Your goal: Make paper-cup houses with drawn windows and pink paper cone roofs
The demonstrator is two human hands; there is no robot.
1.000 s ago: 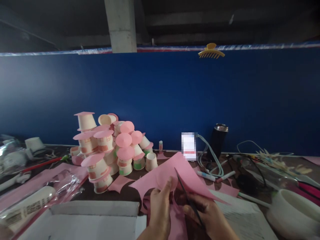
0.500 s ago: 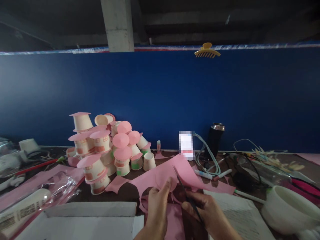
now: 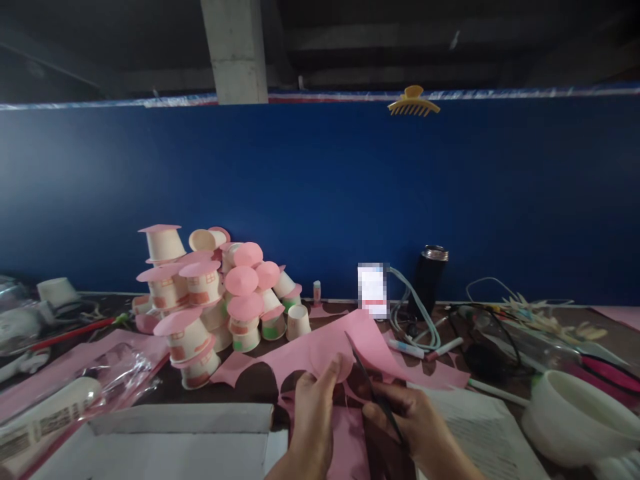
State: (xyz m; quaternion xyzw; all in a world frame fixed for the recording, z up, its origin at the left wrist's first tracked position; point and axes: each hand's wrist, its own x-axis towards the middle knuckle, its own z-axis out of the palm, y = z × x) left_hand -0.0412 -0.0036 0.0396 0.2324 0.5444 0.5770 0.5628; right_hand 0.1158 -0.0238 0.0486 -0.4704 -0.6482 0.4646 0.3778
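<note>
Two bare hands are working closest to the viewer: the left hand [image 3: 316, 407] is holding the pink sheet [image 3: 293, 355], its thumb pressing on the round shape [image 3: 323, 350], its fingers mostly hiding beneath, while the right hand [image 3: 407, 417] is gripping the handles of what look like dark scissors [image 3: 369, 380], their tips pointing away beside the shape's right edge; how far the blades are opening cannot be told. The step appears to be cutting around that curve, and it should go best with the left hand turning the paper into the blades and the right hand snipping at one comfortable angle. Long, smooth bites would probably be leaving a rounder rim than short nips, with the left thumb sitting near enough to want watching. Farther off, the sheet's left side is lying near the paper cups [image 3: 197, 343], so swinging the loose paper wide could be upsetting their stack
</note>
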